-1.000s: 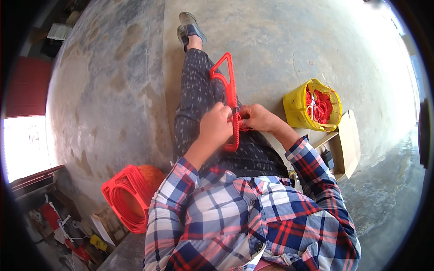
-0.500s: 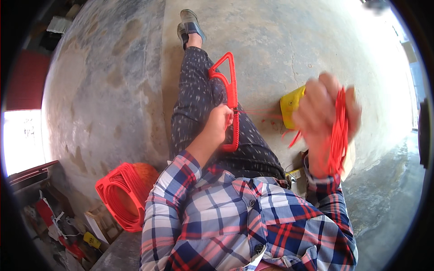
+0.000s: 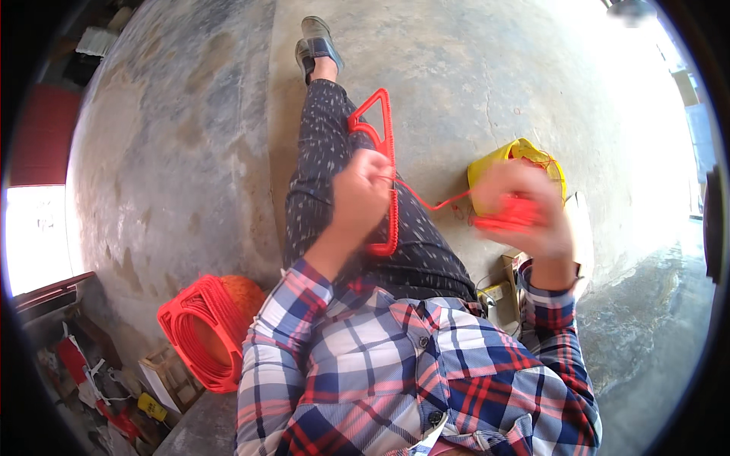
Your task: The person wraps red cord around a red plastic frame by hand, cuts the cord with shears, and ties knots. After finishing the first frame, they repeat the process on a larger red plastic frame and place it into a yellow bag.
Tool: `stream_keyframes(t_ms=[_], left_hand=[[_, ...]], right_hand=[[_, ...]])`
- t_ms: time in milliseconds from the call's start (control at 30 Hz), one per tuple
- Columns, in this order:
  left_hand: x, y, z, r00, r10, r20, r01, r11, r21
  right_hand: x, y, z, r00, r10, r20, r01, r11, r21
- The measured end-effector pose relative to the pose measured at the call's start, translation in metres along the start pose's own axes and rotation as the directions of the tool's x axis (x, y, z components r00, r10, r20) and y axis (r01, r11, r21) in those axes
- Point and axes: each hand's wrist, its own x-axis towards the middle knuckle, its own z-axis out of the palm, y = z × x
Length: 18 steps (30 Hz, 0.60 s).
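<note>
A red plastic frame [image 3: 393, 216] with a toothed straight bar and a triangular end lies over my thigh. My left hand [image 3: 361, 194] is closed at the bar, its fingertips pinching red cord [image 3: 431, 206] against it. From there the cord sags across to my right hand [image 3: 532, 209], which is closed around a looped bundle of red cord [image 3: 511, 214]. That hand is smeared by motion, in front of a yellow bucket [image 3: 480, 169] holding more red strands.
A stack of red frames [image 3: 179, 334] leans at my lower left, beside an orange-red round thing [image 3: 245, 295]. Behind it lies clutter with a yellow-tagged item [image 3: 152, 406]. A small box [image 3: 498, 302] stands by my right hip. Red scraps dot the concrete floor [image 3: 426, 91].
My left hand has slid slightly up the bar. My right hand has come down and left with the cord bundle, uncovering the bucket's rim. The taut strand now hangs slack.
</note>
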Motion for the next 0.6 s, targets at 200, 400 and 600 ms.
stream_keyframes(t_ms=[200,400,600], left_hand=[[-0.013,-0.021,-0.034,0.901,-0.215,0.378,0.075,0.934,0.35],[-0.021,-0.032,-0.015,0.915,-0.245,0.32,0.209,0.967,0.143],[-0.002,-0.024,-0.043,0.757,-0.55,0.353,0.611,0.406,-0.679]], right_hand=[[-0.031,0.123,0.081,0.874,0.339,0.348,-0.062,0.788,-0.612],[-0.002,0.136,0.11,0.79,0.525,0.316,-0.351,0.81,-0.47],[-0.008,0.136,0.092,0.915,0.403,-0.017,-0.394,0.9,0.185]])
